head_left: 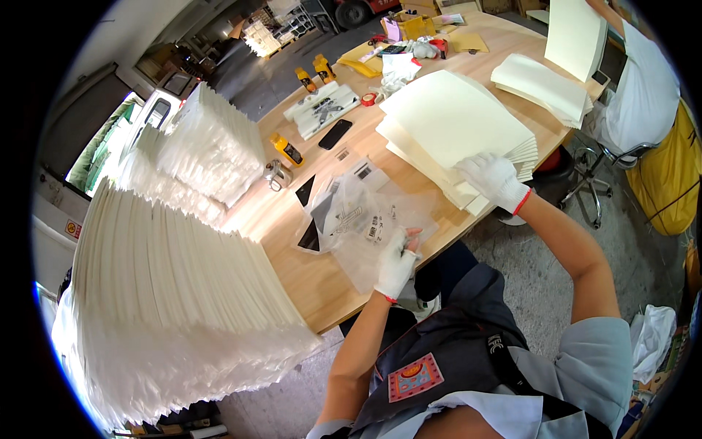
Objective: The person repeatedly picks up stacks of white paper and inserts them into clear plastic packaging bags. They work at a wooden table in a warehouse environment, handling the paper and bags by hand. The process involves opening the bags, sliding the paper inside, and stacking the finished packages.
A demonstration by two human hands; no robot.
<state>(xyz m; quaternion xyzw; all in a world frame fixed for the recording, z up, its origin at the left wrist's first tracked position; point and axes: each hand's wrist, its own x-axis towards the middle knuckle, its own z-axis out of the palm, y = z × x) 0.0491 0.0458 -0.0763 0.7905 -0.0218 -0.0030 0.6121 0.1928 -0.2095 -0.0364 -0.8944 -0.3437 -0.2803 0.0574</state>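
Note:
My left hand (398,265), in a white glove with bare fingertips, is closed on the near edge of a clear plastic bag (351,219). The bag lies flat and crumpled on the table, with printed labels and black corner pieces showing. To the right, my gloved right hand (493,179) grips the near edge of a fanned stack of cream sheets (453,117); its thumb is hidden. Some lower sheets jut out under that hand at the table's edge.
Tall stacks of bagged white sheets (183,293) line the left side. A phone (335,134), an orange-yellow bottle (286,149) and a metal can (277,175) stand or lie beyond the bag. Another person (636,95) holds a cream sheet (574,36) at the far right, beside folded sheets (541,84).

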